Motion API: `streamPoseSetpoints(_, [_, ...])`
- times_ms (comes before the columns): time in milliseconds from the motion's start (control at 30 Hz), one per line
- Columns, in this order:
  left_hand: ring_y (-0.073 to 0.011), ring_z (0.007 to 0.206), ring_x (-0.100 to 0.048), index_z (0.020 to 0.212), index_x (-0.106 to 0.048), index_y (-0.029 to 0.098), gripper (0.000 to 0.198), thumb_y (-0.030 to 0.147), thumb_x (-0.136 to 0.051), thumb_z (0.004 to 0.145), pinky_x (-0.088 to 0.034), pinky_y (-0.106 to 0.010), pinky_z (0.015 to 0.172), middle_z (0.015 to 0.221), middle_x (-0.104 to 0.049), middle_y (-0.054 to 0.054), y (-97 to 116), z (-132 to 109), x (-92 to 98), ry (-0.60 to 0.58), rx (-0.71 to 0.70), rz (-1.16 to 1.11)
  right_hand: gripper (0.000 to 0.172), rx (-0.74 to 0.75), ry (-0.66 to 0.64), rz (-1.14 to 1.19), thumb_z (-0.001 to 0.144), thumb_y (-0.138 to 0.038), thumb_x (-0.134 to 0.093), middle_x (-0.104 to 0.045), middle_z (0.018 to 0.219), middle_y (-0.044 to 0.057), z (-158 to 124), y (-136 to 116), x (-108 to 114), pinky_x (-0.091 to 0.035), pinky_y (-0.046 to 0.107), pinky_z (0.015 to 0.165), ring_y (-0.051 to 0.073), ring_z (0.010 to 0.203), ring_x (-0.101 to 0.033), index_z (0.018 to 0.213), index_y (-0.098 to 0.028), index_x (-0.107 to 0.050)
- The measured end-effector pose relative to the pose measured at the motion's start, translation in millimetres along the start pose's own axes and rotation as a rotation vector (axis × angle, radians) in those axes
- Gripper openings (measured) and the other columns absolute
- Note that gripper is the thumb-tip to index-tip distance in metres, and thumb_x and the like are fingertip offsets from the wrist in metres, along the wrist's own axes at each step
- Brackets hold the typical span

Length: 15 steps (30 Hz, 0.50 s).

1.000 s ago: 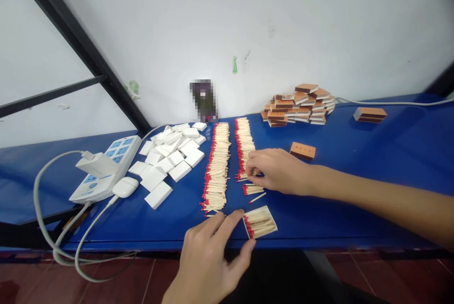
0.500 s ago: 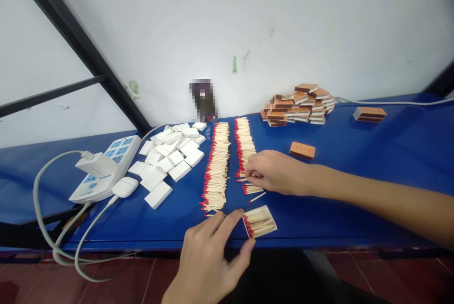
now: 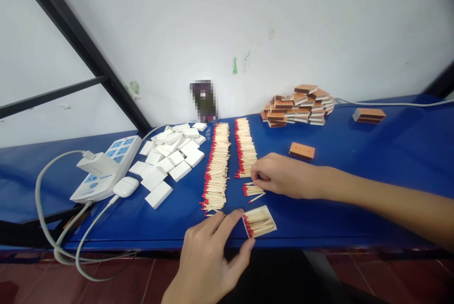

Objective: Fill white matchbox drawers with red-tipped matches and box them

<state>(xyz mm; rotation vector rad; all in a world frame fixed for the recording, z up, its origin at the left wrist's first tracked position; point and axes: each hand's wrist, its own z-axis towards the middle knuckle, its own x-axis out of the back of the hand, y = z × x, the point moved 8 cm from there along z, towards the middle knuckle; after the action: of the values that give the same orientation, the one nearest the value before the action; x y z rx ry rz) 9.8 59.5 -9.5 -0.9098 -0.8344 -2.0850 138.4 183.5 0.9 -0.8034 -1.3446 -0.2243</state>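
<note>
My left hand (image 3: 213,256) grips a white matchbox tray (image 3: 271,228) at its left end, with the thumb and index finger at its near and far corners. Red-headed matches (image 3: 260,221) lie side by side inside the tray, which rests at the table's front edge. Beyond it, the fingers of my right hand (image 3: 280,175) are closed together over a small cluster of matches (image 3: 251,190) on the table; their tips and anything between them are hidden. That cluster lies just below a long row of matches (image 3: 245,143). One loose match (image 3: 257,197) lies slightly apart.
Another long match row (image 3: 217,167) runs to the left. Farther left are piled white trays (image 3: 180,170), a power strip (image 3: 122,157) and an earbud case (image 3: 126,186) with cables. Orange matchbox covers (image 3: 307,100) are stacked by the wall; a single matchbox (image 3: 301,151) lies nearer.
My right hand has shifted slightly right and toward me, and a gap now shows between the long row and the small cluster. My left hand and the tray stay put.
</note>
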Motion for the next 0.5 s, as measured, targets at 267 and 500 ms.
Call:
streamPoseSetpoints(267, [-0.0210, 0.066, -0.071, 0.124, -0.063, 0.023, 0.029, 0.041, -0.056, 0.102, -0.055, -0.032, 0.057, 0.086, -0.073, -0.002, -1.5, -0.7, -0.2, 0.004, 0.000, -0.004, 0.019, -0.044, -0.043, 0.167, 0.096, -0.024, -0.057, -0.057, 0.067, -0.002, -10.6, 0.9, 4.9, -0.032, 0.024, 0.057, 0.011, 0.058, -0.043, 0.079, -0.017, -0.063])
streamPoseSetpoints(500, [-0.0210, 0.065, -0.070, 0.123, -0.063, 0.023, 0.029, 0.041, -0.057, 0.102, -0.056, -0.033, 0.058, 0.087, -0.073, -0.003, -0.1, -0.6, -0.2, -0.002, 0.000, -0.010, 0.029, -0.086, -0.083, 0.141, 0.090, -0.048, -0.069, -0.060, 0.074, -0.002, -19.0, 4.7, -2.6, -0.033, 0.025, 0.058, 0.012, 0.060, -0.049, 0.097, -0.020, -0.070])
